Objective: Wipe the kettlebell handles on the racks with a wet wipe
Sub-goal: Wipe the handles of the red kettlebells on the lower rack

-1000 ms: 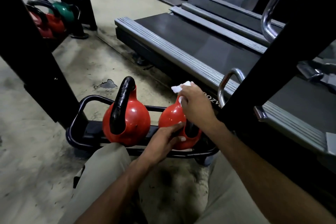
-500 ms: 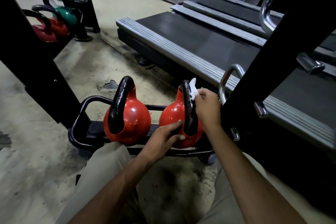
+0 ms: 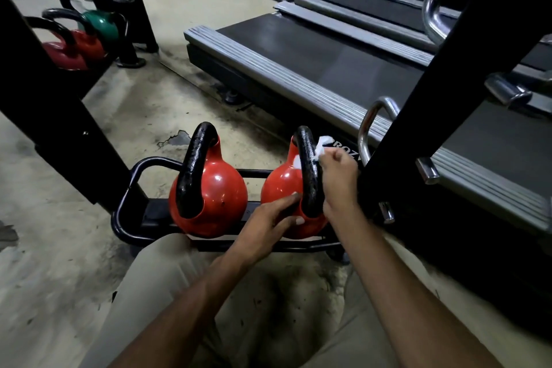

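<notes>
Wet wipe (image 3: 322,147), white and bunched, sits against the right side of the black handle (image 3: 307,170) of the right kettlebell (image 3: 280,191), near the handle's top; right hand (image 3: 337,178) curled round the wipe, pressing it to the handle; left hand (image 3: 268,222) lies on the red bell's near side with fingers fairly straight, fingertips by the handle's base, gripping nothing; small white patch shows through the handle loop, cannot tell if it is wipe.

Right kettlebell stands upright at the right end of a low black rack (image 3: 134,185) on the floor (image 3: 125,104); left kettlebell (image 3: 215,197), also red, stands just beside it on the same rack, neither hand on its black grip (image 3: 194,167).

Beige trouser knee (image 3: 155,278) just in front of the rack; floor pale and stained; treadmill (image 3: 313,69) behind the rack; black uprights at left (image 3: 44,92) and right (image 3: 442,75); chrome loop (image 3: 369,125) beside the right upright; far upper left, a green kettlebell (image 3: 103,25) and two red ones (image 3: 86,45) with black handles.
</notes>
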`<state>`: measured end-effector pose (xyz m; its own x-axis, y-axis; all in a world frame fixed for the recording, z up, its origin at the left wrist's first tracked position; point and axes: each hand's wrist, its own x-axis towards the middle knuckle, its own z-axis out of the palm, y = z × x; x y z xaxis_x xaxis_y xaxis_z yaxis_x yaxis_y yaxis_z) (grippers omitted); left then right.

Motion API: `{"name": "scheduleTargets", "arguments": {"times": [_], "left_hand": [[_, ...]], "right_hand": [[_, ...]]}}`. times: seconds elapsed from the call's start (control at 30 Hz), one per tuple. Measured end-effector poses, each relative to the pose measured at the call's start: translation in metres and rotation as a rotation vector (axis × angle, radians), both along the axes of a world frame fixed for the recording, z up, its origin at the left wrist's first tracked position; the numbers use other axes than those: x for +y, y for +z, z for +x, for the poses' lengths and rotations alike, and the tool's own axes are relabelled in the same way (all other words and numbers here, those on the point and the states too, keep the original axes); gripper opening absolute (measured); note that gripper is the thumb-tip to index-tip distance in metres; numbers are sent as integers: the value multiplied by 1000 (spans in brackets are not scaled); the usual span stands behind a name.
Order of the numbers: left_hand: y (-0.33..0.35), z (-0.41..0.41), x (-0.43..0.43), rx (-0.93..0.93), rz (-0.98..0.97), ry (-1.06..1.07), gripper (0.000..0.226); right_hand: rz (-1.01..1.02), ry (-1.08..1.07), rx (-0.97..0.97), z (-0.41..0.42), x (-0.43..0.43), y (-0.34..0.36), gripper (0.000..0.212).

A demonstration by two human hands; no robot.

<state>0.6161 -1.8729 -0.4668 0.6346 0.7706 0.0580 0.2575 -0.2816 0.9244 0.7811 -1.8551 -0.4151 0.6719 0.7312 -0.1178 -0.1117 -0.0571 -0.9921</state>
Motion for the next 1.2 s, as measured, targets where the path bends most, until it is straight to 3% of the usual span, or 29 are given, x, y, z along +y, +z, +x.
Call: {"name": "scheduleTargets", "arguments": {"times": [0.07, 0.13, 0.17, 0.27, 0.37, 0.43, 0.5, 0.6, 0.77, 0.83, 0.97, 1.03, 1.2], "left_hand": [[1, 0, 1, 5, 1, 11, 53], [3, -1, 1, 12, 6, 14, 53], [4, -1, 0, 12, 1, 12, 52], [5, -1, 0, 17, -27, 17, 54], [8, 0, -4, -13, -31, 4, 54], [8, 0, -5, -38, -35, -2, 46], [7, 0, -5, -45, -10, -3, 39], [5, 0, -2, -70, 38, -1, 30], [5, -2, -3, -114, 31, -9, 47], [2, -1, -1, -97, 27, -2, 52], [-3, 1, 0, -82, 27, 17, 49], [-2, 1, -1, -80, 29, 17, 51], [-4, 2, 2, -58, 19, 17, 57]], "right_hand": [[62, 32, -592, -6, -20, -4, 10], [95, 179, -1025, -2, -20, 8, 22], [38, 318, -1223, 2, -12, 19, 26], [-391, 787, -1859, 4, 21, 56, 22], [-599, 1105, -2221, -15, 20, 77, 20], [-508, 1210, -2319, -18, 3, 75, 22], [-288, 1101, -2328, -7, -15, 63, 29], [-29, 731, -2030, 13, -43, 36, 34], [-75, 195, -969, -15, -73, 6, 36], [-87, 116, -631, -14, -50, 11, 26], [-113, 301, 465, 10, 4, 31, 39], [-172, 338, 610, 14, 7, 33, 42], [-88, 246, 457, 3, -19, 16, 32]]}}
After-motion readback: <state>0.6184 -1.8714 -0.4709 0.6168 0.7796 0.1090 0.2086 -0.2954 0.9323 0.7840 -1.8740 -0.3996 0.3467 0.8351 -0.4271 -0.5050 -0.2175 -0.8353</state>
